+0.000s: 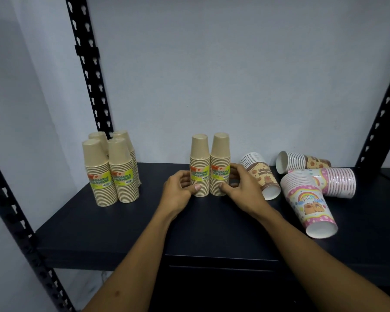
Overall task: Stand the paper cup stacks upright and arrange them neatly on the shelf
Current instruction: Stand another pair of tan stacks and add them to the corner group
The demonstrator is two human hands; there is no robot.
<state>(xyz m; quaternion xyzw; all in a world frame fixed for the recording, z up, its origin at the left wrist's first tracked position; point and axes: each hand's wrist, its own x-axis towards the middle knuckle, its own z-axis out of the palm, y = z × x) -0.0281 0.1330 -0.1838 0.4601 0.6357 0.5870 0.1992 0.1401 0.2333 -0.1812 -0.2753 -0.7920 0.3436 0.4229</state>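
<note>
Head view. A dark shelf [212,226] is seen from above, framed by black perforated uprights [89,70] against a pale wall.

At the far left, four kraft-coloured cup stacks [112,170] are found upright, mouths down, grouped two by two and touching. This group is judged finished.

At the centre, two further kraft stacks are found upright and side by side, touching. The left kraft stack [199,166] is held low down by the left hand [180,190], thumb pressed on its near face and fingers curled round its left side. The right kraft stack [220,165] is gripped in the same manner by the right hand [239,188], fingers wrapped round its right side. Both grips are narrow and closed on the stacks. The pair is judged to be under final alignment.

To the right, four printed stacks are found lying on their sides and not yet dealt with: a brown birthday stack [260,176] just beside the right hand, a second brown stack [302,162] further back, a pink stack [338,182] at the far right, and a pink rainbow stack [309,203] nearest, resting against it.

Six of ten stacks are recorded upright; four remain to be stood up and arranged.
</note>
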